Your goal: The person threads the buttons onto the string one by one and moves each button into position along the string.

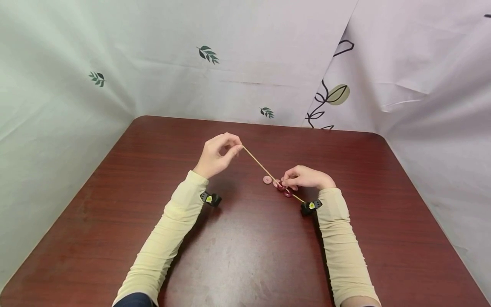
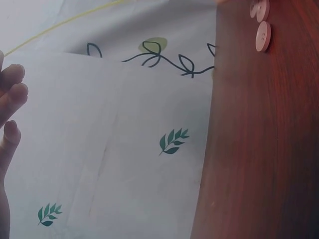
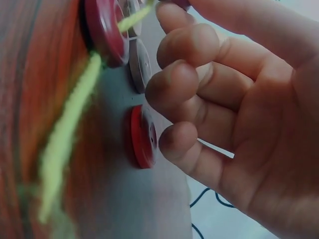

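My left hand is raised over the table, thumb and fingertips pinching one end of a yellow cord. From there the cord slants down to the right, pulled straight. Lower on it, my right hand pinches a dark red button by its edge. Another dark red button stands tilted on the table close by, with the cord passing through it. The cord's loose tail trails past this button toward the right wrist. In the left wrist view only the left fingertips show.
Beside the right hand lie pink buttons. A red button is near the right little finger in the right wrist view. The brown table is bordered by white patterned cloth.
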A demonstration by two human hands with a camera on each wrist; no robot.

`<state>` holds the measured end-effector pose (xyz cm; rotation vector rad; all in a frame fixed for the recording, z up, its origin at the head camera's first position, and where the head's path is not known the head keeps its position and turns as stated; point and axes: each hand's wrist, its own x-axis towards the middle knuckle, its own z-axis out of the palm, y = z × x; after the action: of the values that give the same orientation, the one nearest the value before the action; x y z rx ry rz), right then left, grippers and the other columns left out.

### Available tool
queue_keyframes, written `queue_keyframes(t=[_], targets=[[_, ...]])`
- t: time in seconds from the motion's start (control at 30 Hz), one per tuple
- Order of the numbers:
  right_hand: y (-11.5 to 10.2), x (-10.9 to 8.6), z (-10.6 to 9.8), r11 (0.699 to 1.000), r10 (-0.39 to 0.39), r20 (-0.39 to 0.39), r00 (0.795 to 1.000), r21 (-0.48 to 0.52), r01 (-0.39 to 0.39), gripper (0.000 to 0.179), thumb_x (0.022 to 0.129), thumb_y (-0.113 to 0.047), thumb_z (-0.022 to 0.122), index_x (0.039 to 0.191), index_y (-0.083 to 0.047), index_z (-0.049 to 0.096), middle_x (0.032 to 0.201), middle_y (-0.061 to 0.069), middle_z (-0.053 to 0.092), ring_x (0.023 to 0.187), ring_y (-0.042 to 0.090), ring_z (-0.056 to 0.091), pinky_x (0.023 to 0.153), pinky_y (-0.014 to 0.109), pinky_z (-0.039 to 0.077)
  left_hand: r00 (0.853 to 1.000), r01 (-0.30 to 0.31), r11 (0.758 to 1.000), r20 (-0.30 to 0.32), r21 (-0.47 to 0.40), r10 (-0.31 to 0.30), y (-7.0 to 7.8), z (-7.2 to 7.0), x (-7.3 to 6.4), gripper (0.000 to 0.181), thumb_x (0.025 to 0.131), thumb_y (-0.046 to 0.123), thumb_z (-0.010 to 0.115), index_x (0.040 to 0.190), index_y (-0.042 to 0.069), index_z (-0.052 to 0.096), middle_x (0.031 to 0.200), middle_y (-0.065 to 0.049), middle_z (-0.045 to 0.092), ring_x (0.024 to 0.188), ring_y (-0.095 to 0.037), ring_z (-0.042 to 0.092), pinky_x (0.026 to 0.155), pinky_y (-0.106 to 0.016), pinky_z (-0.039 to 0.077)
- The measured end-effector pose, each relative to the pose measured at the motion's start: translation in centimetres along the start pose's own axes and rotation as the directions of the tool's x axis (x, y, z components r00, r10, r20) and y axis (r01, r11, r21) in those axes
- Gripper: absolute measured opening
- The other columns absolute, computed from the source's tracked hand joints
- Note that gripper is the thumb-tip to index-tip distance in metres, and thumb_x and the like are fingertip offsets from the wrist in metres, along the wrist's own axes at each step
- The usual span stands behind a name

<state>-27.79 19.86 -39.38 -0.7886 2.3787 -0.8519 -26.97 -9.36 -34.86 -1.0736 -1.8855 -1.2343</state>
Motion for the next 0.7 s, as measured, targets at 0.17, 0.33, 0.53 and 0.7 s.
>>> queue_keyframes(t=[0.17, 0.33, 0.53, 0.7], targets=[[0.34, -0.16, 0.0, 0.999, 0.026, 0.034, 0.999, 0.037, -0.027, 0.018, 0.084, -0.017, 0.058, 0.075, -0.002, 0.061, 0.054, -0.001, 0.044, 0.052, 0.011, 0.045, 0.052, 0.02, 0.035, 1.0, -0.003, 1.0, -0.005, -0.002, 0.003, -0.09, -0.08, 0.02, 0.007, 0.083, 0.013, 0.062, 0.082, 0.007, 0.059, 0.06, 0.002, 0.056, 0.057, -0.002, 0.049, 0.054, -0.022, 0.041], [0.25, -0.4, -0.11, 0.998, 0.043, 0.056, 0.998, 0.044, -0.045, 0.017, 0.085, -0.017, 0.057, 0.076, -0.003, 0.062, 0.052, -0.002, 0.043, 0.05, 0.01, 0.043, 0.051, 0.019, 0.034, 1.0, 0.001, 1.0, -0.014, -0.006, -0.001, -0.07, -0.2, 0.05, 0.005, 0.08, 0.006, 0.064, 0.081, 0.006, 0.059, 0.06, 0.0, 0.056, 0.057, -0.003, 0.049, 0.055, -0.021, 0.04], [0.15, -0.65, -0.26, 0.996, 0.065, 0.091, 0.994, 0.048, -0.069, 0.02, 0.084, -0.017, 0.057, 0.074, 0.0, 0.059, 0.05, -0.004, 0.043, 0.049, 0.009, 0.042, 0.05, 0.019, 0.032, 1.0, 0.011, 1.0, -0.011, -0.009, -0.011, -0.1, -0.29, 0.05, 0.006, 0.08, 0.006, 0.064, 0.082, 0.006, 0.059, 0.06, 0.0, 0.056, 0.058, -0.003, 0.049, 0.054, -0.029, 0.041], [0.41, -0.66, -0.17, 0.994, 0.076, 0.122, 0.99, 0.074, -0.086, 0.022, 0.085, -0.017, 0.057, 0.074, 0.003, 0.058, 0.05, -0.003, 0.042, 0.049, 0.01, 0.04, 0.05, 0.02, 0.033, 1.0, 0.01, 1.0, -0.016, -0.006, -0.01, -0.26, -0.3, -0.04, 0.005, 0.08, 0.006, 0.064, 0.082, 0.006, 0.059, 0.06, 0.0, 0.056, 0.059, -0.004, 0.05, 0.054, -0.028, 0.041]])
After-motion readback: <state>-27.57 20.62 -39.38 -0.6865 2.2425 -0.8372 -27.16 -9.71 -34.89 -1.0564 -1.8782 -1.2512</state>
